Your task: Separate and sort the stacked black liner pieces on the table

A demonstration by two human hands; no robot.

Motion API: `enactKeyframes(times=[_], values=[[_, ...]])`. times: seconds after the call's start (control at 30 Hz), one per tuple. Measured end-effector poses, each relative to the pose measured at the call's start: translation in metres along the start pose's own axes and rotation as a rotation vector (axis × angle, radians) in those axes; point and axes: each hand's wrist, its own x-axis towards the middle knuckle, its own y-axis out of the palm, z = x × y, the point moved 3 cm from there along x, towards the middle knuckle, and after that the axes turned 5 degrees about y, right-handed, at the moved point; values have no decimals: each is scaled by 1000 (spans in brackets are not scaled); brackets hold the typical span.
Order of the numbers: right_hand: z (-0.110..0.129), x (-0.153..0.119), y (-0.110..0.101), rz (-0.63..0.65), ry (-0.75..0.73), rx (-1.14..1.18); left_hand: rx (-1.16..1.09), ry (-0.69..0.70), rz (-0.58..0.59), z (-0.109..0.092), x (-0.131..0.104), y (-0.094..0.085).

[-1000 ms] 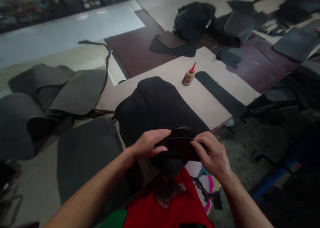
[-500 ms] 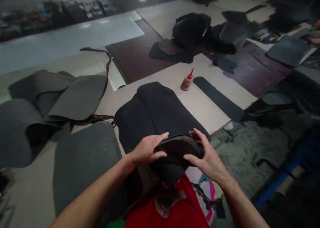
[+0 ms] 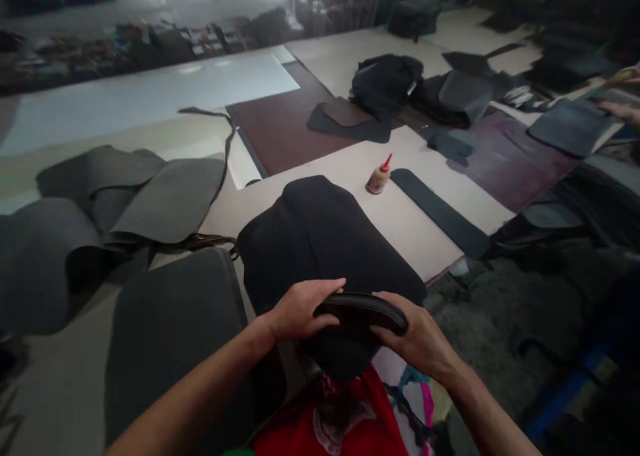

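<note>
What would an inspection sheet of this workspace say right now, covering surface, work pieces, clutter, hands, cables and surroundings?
Surface: pale table, partly covered by dark material and a maroon sheet.
Work pieces: black stack, curved along its top edge, between the hands; black sheet on the table just beyond.
Clutter: grey pieces heaped to the left; bottle with a red tip standing beside a long dark panel.
Hands: left hand and right hand grip opposite ends of the stack.
Cables: none certain; a thin dark strip lies on the far left.
Surroundings: another person's hand at the right edge; dim floor at lower right.
</note>
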Motion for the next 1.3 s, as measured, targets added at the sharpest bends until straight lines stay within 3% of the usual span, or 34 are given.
enactKeyframes(times=[0.1, 0.4, 0.53, 0.63, 0.83, 1.0, 1.17, 1.3], values=[[-2, -2, -1, 32, -19, -38, -17, 17, 6, -4, 0, -1], [7, 7, -3, 48, 6, -7, 2, -110, 69, -16, 0, -7], [10, 14, -7, 120, 40, 56, 16, -182, 70, -19, 1, -10], [11, 17, -7, 153, 59, 79, -2, -270, 120, -14, 4, -11], [6, 10, -2, 112, 62, 52, 7, -303, 223, -17, 10, -8], [9, 7, -4, 85, 29, 115, 12, -445, 161, -21, 11, -5], [15, 2, -10, 197, 12, 228, -16, -454, 163, -19, 12, -5], [-5, -9, -10, 161, 29, 91, -13, -467, 178, -17, 16, -8]])
